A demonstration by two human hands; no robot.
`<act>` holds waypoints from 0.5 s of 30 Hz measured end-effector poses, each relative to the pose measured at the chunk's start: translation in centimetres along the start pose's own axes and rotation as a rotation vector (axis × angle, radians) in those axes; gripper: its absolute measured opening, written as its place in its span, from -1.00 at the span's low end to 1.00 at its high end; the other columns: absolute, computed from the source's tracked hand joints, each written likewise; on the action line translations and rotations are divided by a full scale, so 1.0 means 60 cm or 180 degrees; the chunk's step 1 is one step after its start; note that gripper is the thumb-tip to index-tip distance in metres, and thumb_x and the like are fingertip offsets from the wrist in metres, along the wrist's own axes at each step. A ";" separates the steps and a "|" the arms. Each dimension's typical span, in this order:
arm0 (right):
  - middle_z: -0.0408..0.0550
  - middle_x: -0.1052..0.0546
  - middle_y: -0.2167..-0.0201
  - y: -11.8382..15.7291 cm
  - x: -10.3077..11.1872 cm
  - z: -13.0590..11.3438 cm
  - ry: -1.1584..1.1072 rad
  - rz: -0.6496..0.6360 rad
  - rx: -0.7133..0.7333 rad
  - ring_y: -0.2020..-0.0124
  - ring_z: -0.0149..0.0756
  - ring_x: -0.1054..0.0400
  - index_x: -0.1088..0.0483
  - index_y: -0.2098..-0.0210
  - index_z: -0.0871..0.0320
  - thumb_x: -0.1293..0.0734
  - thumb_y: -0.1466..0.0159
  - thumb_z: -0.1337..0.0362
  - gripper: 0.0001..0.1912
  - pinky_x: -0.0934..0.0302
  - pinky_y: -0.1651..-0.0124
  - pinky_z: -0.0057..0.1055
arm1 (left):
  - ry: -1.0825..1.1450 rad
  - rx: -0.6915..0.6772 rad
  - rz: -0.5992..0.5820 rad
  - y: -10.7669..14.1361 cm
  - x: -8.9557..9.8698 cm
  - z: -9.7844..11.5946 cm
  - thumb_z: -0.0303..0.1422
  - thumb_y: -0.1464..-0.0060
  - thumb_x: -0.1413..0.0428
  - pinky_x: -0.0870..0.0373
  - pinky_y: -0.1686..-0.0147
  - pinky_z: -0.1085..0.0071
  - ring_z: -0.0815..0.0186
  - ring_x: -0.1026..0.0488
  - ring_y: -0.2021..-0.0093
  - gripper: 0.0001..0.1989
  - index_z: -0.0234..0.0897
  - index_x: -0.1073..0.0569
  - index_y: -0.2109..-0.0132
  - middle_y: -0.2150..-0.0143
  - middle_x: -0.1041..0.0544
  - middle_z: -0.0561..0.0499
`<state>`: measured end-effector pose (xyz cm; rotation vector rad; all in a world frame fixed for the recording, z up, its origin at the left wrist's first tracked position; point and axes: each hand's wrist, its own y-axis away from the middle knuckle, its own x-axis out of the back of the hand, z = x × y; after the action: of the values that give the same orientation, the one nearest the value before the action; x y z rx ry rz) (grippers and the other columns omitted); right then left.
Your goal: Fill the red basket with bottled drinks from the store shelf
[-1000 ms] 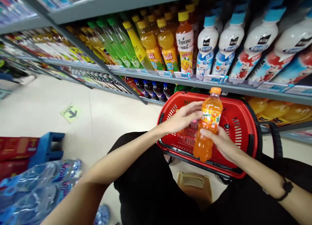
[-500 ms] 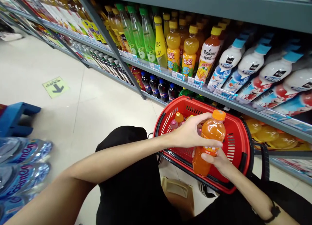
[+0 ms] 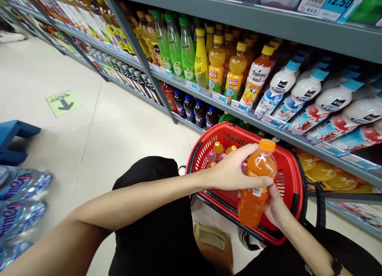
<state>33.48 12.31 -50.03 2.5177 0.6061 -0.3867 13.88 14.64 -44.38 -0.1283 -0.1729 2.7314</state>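
Note:
An orange soda bottle (image 3: 257, 206) with an orange cap is held slightly tilted over the red shopping basket (image 3: 299, 176). Around its upper label my left hand (image 3: 235, 170) is closed, thumb behind near the neck and fingers across the front. Lower down, my right hand (image 3: 276, 208) grips the right side of the bottle, its other fingers mostly hidden behind. A white patch shows on the label by the left fingers. Inside the basket, partly covered by my left hand, stand several small bottles with pink, yellow and orange caps (image 3: 218, 147).
Drink shelves (image 3: 191, 84) run along the far side, with Qoo bottles (image 3: 234, 75), white blue-capped bottles (image 3: 277, 83) and cola bottles (image 3: 199, 110). At left are packs of water bottles (image 3: 20, 188) and a blue stand (image 3: 16, 138). A brown bag (image 3: 213, 242) lies between my legs.
The bottle has turned in my hands, bringing a white label patch to the front. My right thumb has shifted from its front to its right side. The view has moved slightly.

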 end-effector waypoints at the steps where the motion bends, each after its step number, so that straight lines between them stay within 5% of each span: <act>1: 0.14 -0.64 0.21 0.002 0.000 -0.001 -0.0002 -0.0151 -0.0088 0.02 0.11 -0.54 -0.56 0.18 0.10 -0.31 -0.11 -0.55 -0.18 -0.46 -0.02 -0.06 | 0.0145 -0.0013 -0.0163 0.002 -0.001 0.000 -0.19 -0.09 -0.37 -0.53 0.02 0.28 0.22 -0.54 0.06 -0.46 -0.27 -0.41 -0.14 -0.01 -0.56 -0.11; 5: 0.22 -0.58 0.36 0.006 -0.005 -0.005 0.0119 -0.0473 -0.0156 0.19 0.11 -0.54 -0.57 0.23 0.16 0.12 -0.16 -0.64 0.10 -0.46 0.13 -0.07 | 0.0181 -0.0083 -0.0413 0.008 -0.008 -0.003 -0.31 -0.12 -0.35 -0.53 -0.07 0.27 0.23 -0.54 0.00 -0.46 -0.27 -0.37 -0.18 -0.04 -0.56 -0.11; 15: 0.20 -0.56 0.41 0.009 -0.018 -0.021 -0.0211 -0.1196 -0.0033 0.28 0.07 -0.52 -0.55 0.15 0.27 0.06 -0.12 -0.68 0.16 -0.45 0.19 -0.10 | 0.0195 -0.0032 -0.0341 0.009 -0.024 0.007 -0.30 -0.05 -0.42 -0.51 -0.04 0.34 0.24 -0.55 0.00 -0.47 -0.28 -0.40 -0.10 0.00 -0.57 -0.07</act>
<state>32.99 12.21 -48.34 2.3660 1.0544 -0.5963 14.97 13.52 -43.94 -0.1998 -0.1712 2.6167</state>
